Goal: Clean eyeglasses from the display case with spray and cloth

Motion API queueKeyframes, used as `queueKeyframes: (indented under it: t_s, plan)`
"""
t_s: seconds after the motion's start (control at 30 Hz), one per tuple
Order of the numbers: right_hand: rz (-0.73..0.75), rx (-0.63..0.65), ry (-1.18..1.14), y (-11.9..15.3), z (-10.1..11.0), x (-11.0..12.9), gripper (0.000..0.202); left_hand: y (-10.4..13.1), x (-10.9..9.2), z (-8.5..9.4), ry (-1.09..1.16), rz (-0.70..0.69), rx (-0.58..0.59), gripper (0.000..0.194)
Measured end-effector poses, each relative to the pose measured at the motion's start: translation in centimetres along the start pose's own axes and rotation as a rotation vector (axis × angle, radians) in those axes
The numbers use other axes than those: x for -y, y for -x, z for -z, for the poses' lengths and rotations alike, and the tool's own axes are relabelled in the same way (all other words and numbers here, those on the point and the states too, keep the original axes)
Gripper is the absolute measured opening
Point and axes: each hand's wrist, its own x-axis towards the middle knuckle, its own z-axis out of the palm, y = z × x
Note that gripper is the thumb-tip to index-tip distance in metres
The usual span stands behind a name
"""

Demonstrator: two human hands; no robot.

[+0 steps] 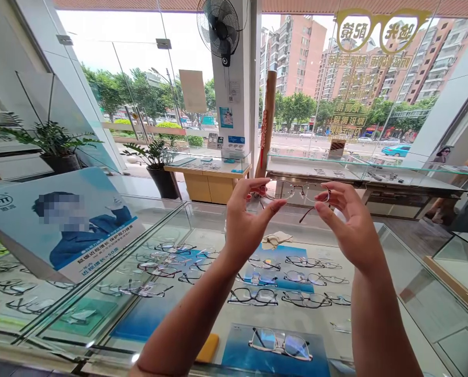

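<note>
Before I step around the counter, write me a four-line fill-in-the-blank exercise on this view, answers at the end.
1. The left hand and right hand together hold up ____ pair of glasses.
2. The pale-framed glasses near the picture's bottom lie over a ____ sheet.
3. In the picture, the fan is to the ____ of the wooden post.
4. The gold outline on the window is in the picture's upper ____ corner.

Missing words: one; blue; left; right.
</note>
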Motion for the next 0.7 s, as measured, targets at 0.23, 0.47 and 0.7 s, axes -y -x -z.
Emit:
queueKeyframes:
  t_s: [0.23,0.47,0.7]
  plan:
    - [-0.002,0.027,0.018,0.04,-0.18,-0.12,0.039,-0.07,-0.32,0.03,-0.018,-0.036,-0.009,0.04]
    - [-0.006,0.07,0.04,0.06,-0.31,-0.65,0.039,0.08,-0.56,-0.19,-0.043,-0.071,-0.029,0.039]
    - [-0.028,0.094,0.044,0.06,-0.49,-0.77,0.04,0.08,-0.62,-0.24,-0.074,-0.09,-0.039,0.039]
